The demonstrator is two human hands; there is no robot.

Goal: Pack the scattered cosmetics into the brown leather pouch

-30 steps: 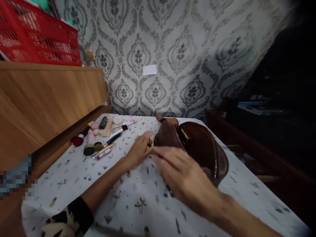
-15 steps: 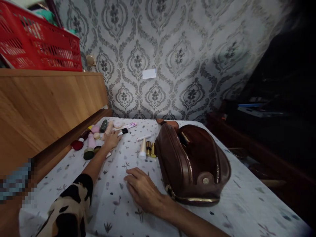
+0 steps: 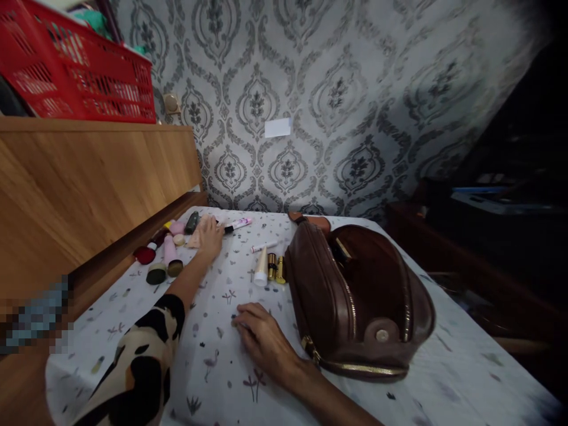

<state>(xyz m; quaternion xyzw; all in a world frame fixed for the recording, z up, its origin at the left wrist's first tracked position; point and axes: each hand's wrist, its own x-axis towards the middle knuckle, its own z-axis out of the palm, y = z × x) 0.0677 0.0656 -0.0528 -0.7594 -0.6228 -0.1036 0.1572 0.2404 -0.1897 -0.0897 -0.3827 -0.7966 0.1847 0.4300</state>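
Note:
My left hand (image 3: pixel 211 238) reaches to the far left of the cloth, its fingers curled down among the cosmetics. They touch the area beside a peach tube (image 3: pixel 195 239), and what they grip is hidden. A black brush tip (image 3: pixel 228 229) shows just right of them, next to a pink-and-white tube (image 3: pixel 242 223). My right hand (image 3: pixel 262 338) rests on the cloth with loosely bent fingers, holding nothing. Beyond it lie a cream tube (image 3: pixel 261 267), two gold-and-dark lipsticks (image 3: pixel 276 269) and a slim white pen-like tube (image 3: pixel 264 246). A brown leather bag (image 3: pixel 355 302) stands unzipped to the right.
Left of my left hand lie a pink bottle (image 3: pixel 170 251), a dark green-lidded jar (image 3: pixel 157 274), a red item (image 3: pixel 144 255) and a dark bottle (image 3: pixel 192 222). A wooden panel (image 3: pixel 97 177) borders the left, topped by a red basket (image 3: pixel 102 83). Patterned wallpaper rises behind.
My left hand has shifted slightly, its fingers now more curled and pointing away. The brush tip sits farther back, against the pink-and-white tube. My right hand stays resting; the view has shifted a little.

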